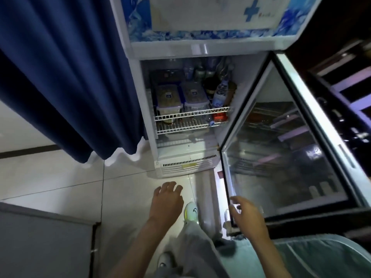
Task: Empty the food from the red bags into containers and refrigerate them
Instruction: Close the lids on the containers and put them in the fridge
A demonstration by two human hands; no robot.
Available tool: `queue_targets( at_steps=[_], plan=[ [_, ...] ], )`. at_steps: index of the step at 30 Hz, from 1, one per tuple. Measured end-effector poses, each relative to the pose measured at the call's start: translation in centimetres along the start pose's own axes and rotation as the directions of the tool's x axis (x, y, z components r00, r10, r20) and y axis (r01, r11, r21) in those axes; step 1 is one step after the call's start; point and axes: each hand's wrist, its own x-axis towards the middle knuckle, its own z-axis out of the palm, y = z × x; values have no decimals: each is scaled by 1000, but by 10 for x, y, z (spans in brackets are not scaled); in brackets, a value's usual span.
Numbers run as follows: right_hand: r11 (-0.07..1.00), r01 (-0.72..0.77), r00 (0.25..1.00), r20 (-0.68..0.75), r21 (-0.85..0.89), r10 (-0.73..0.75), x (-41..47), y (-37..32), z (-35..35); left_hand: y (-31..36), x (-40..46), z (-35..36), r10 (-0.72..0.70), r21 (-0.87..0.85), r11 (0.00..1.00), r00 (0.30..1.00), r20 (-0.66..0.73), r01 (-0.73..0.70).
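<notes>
Okay, fridge point(138, 81) stands open, its glass door point(281, 149) swung out to the right, and two lidded clear containers point(181, 96) with food sit side by side on the upper wire shelf point(192, 113), with bottles point(219, 93) just beside them on the right. Left hand point(167, 199) hangs over the tiled floor point(60, 177) in front of the fridge, fingers loose and spread, holding nothing. Right hand point(246, 212) is at the near bottom corner of the door, fingers relaxed and grasping nothing; whether they touch the edge is unclear.
</notes>
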Motion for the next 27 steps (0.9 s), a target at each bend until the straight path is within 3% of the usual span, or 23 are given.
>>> queue_targets(
  at_steps=[4, 7, 11, 16, 19, 24, 27],
  plan=[
    [933, -302, 947, -48, 197, 316, -43, 53, -14, 21, -5, -7, 97, 16, 995, 995, -9, -97],
    [869, -409, 879, -137, 279, 458, -52, 84, -33, 38, 3, -13, 172, 23, 985, 985, -8, -172],
    [832, -410, 788, -314, 375, 530, -38, 111, -50, 59, 16, -20, 251, 19, 968, 968, 4, -251],
    [738, -328, 716, -355, 590, 601, -29, 84, -71, 76, 27, -33, 366, -21, 930, 930, -36, -367],
    [766, -351, 729, -356, 539, 585, -34, 75, -70, 83, 34, -37, 407, -54, 911, 913, -41, -408],
    [845, -294, 828, -322, 447, 458, -48, 61, -53, 92, 40, -37, 477, -169, 864, 878, -23, -474],
    [873, -264, 886, -255, 410, 388, -55, 45, -39, 93, 44, -39, 529, -231, 835, 845, 85, -499]
  ],
)
